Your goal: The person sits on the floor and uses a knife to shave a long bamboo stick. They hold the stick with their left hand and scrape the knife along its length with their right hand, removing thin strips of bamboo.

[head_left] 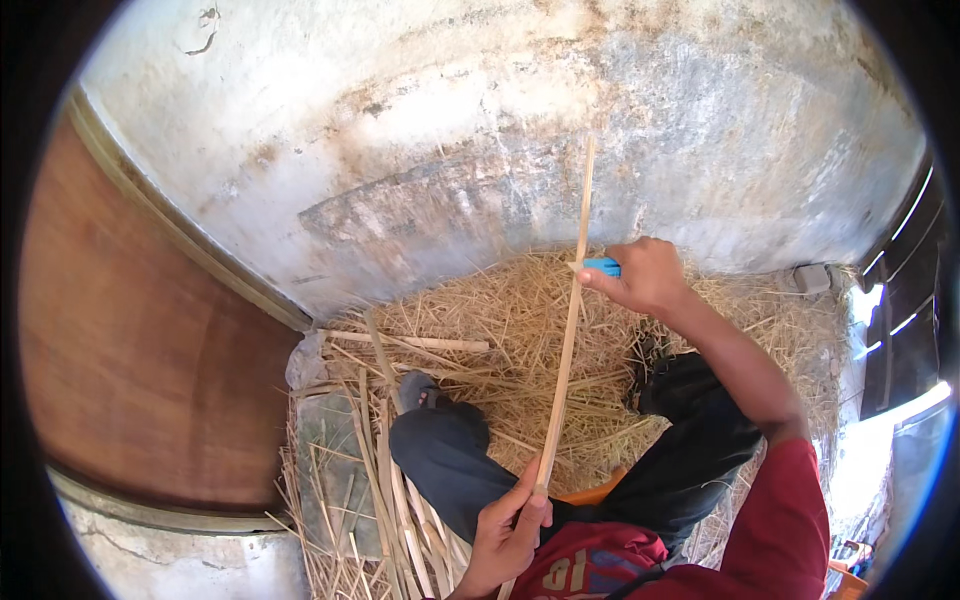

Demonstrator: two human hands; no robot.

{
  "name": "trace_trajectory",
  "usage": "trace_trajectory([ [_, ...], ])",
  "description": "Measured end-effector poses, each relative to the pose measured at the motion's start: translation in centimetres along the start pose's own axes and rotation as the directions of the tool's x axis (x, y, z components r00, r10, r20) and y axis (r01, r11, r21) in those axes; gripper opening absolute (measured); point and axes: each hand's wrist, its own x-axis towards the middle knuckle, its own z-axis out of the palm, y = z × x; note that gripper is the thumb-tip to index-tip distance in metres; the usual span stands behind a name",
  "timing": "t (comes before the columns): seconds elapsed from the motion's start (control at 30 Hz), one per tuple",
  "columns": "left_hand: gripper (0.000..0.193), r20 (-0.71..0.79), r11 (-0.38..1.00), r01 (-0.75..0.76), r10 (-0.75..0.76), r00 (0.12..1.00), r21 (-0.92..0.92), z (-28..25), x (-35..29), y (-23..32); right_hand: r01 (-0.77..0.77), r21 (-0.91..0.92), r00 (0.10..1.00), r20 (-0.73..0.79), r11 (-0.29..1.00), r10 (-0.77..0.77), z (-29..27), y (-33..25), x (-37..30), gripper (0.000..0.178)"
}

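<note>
One long pale strip (562, 400) is held near its lower part, pinched in the left hand (508, 540), and extended up past the right hand (650, 275). One blue-handled tool (603, 267) is gripped in the right hand, its tip set at the strip. Several loose strips (408, 530), overlapped and not countable, are piled left of the left hand. Straw-like shavings (500, 300) are scattered between and beyond the hands. One grey block (812, 279) is seen right of the right hand.

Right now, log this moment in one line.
left hand: holds strip low | right hand: holds blue tool at strip | straw-like scraps: below
</note>
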Motion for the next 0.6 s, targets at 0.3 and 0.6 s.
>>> trace_trajectory([
  [0.3, 0.044, -0.024, 0.945, -0.162, 0.176, 0.984, 0.286, -0.2, 0.2, -1.0, 0.147, -0.012, 0.986, -0.075, 0.989, -0.147, 2.0, -0.7, -1.9, 0.079],
  [0.6, 0.044, -0.034, 0.771, -0.216, 0.295, 0.955, 0.599, -0.3, 1.2, -0.4, 0.23, 0.046, 0.933, 0.274, 0.972, -0.233, 2.2, -4.6, -5.2, 0.084],
])
